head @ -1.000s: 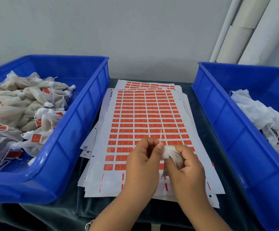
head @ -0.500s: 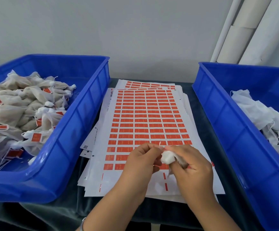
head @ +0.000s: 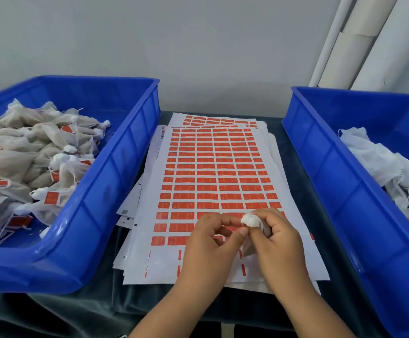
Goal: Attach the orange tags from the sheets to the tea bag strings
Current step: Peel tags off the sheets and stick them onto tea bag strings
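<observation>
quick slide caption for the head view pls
Both hands, left hand and right hand, hold a tea bag over the tag sheets, between two blue bins.

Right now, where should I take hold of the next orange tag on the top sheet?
Take the orange tag at the left of the lowest full row by its free left edge, from the left hand's side. Only orange slivers lie below it, and the right hand holds the tea bag.
</observation>
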